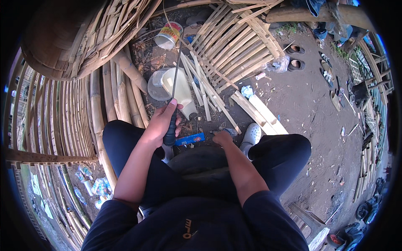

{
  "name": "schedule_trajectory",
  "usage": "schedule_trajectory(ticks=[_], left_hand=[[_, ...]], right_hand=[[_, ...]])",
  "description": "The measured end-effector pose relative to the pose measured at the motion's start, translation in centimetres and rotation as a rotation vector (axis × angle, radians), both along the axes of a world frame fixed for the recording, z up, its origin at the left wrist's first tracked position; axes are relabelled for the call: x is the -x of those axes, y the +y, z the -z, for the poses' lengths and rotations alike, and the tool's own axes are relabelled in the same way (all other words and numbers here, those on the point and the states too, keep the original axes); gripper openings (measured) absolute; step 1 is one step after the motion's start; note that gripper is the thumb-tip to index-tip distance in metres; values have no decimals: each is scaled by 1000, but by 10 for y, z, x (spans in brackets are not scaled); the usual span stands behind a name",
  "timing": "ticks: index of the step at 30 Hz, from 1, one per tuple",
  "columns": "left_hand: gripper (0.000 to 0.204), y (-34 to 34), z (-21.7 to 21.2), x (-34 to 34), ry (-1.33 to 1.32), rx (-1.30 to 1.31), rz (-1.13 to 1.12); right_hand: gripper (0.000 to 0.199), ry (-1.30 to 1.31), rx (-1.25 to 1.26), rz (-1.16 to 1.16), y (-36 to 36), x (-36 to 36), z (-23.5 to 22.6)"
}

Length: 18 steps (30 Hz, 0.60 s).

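My left hand (161, 125) is wrapped round the black ribbed handle of a long, thin blade-like tool (177, 69), with the thumb laid along its top. The tool points away from me and looks slightly curved; I cannot tell its exact kind. Low between my knees, my right hand (223, 138) is closed, its fingertips mostly hidden, and I cannot make out what it holds. A crumpled greyish piece (230, 131) lies beside it. Between the two hands lies a blue packet (190, 139) on the ground.
Ahead are a cut pale plastic container (178, 88), loose bamboo strips (203, 85), a printed bucket (168, 37) and a slatted bamboo panel (238, 46). Split bamboo (259, 111) lies by my right shoe (252, 134). Bamboo poles (121, 92) line the left; sandals (326, 71) lie far right.
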<state>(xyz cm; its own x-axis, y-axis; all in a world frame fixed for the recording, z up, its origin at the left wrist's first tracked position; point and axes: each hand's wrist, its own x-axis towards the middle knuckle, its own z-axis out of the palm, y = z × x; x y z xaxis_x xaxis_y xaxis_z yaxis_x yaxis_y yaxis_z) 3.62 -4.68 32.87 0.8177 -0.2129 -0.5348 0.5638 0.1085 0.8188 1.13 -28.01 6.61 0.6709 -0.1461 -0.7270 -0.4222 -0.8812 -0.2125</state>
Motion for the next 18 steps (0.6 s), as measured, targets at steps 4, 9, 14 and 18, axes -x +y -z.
schedule_trajectory(ticks=[4,9,14,18], left_hand=[[48,0,-2,-4,-46,-41,26],[49,13,6,-9,5,-14,-58],[51,8,1,-13,21,-15,-77],[44,4,-4,-11,13,2,-84]], right_hand=[[33,40,-5,-78,-40,-40,-16],[29,-11,-82,-162,-57,-82,-169],[26,-336,13,-333,-90,-79,-250],[25,-491,-51,-149,-94,-58,-267]])
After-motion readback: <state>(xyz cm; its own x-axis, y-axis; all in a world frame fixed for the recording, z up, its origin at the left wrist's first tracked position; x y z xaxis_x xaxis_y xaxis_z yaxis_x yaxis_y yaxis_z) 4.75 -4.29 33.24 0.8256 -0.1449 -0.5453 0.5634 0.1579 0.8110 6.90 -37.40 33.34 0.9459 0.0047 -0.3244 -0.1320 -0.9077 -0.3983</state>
